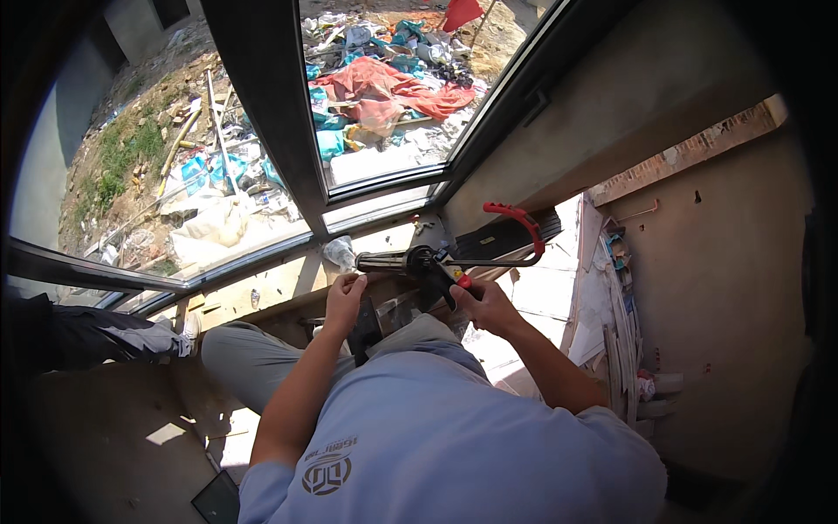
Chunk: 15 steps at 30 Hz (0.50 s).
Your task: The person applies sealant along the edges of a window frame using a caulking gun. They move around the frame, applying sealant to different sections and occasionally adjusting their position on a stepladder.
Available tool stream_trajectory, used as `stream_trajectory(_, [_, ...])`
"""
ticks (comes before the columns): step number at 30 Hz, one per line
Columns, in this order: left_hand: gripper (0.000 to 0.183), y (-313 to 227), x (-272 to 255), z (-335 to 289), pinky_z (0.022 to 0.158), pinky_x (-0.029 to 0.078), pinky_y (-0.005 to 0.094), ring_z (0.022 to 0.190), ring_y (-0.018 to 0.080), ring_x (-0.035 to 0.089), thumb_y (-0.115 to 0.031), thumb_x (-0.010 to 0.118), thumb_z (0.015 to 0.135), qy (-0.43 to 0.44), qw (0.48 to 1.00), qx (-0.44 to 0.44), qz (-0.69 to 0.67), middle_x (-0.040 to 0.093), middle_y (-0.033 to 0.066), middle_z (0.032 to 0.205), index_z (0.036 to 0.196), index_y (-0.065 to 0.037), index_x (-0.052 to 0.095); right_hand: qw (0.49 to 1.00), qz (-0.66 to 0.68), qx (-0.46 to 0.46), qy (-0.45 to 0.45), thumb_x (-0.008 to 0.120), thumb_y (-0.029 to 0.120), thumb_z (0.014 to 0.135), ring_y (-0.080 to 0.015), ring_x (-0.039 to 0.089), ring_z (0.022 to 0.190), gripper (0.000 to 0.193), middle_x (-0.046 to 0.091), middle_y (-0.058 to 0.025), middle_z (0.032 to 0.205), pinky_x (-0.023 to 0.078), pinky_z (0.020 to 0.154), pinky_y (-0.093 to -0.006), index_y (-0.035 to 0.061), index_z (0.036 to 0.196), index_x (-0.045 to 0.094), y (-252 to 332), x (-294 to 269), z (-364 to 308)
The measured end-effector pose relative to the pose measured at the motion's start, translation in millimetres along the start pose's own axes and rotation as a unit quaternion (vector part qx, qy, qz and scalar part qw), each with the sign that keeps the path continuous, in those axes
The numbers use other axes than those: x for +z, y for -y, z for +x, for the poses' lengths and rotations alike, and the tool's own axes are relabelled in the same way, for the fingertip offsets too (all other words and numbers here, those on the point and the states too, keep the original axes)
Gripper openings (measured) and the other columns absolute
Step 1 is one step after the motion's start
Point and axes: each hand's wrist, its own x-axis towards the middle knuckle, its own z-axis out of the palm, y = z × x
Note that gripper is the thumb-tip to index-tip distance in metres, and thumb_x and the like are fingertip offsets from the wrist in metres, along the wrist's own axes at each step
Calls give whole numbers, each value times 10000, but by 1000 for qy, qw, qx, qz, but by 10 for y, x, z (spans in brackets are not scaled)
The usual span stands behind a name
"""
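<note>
A black caulking gun (421,260) with a red hooked rod end lies across in front of me, above my lap. My right hand (491,307) is closed round its grip and red trigger part. Close to the front end of the gun, my left hand (344,301) has its thumb and fingertips pinched together; what sits between them is too small to tell. Just beyond those fingertips, a crumpled clear plastic bag (339,253) rests on the window sill (288,278).
Dark window frames (262,96) rise ahead, with rubble and a red cloth (384,92) outside. Another person's leg in dark trousers (96,336) reaches in at the left. White boards (546,301) lie at the right, by a bare wall (716,306). Small white bits (423,225) dot the sill.
</note>
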Motion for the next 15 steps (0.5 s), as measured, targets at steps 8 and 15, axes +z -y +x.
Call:
stream_trajectory(8, [368, 27, -199, 4, 863, 519, 295, 952, 158, 670, -284, 698, 964, -39, 989, 65, 124, 721, 105, 1037, 1165, 22, 656, 995, -97, -26, -19, 610, 610, 952, -187, 632, 740, 653, 704, -120, 801, 499, 732, -359, -18, 1097, 717, -310, -126, 302])
stream_trajectory(15, [375, -136, -158, -114, 841, 508, 275, 956, 131, 649, -350, 652, 1001, -30, 999, -28, -16, 710, 68, 1073, 1166, -14, 659, 993, 86, -66, 35, 525, 654, 979, -63, 457, 453, 604, 489, 10, 570, 348, 424, -224, 68, 841, 577, -291, -494, -84])
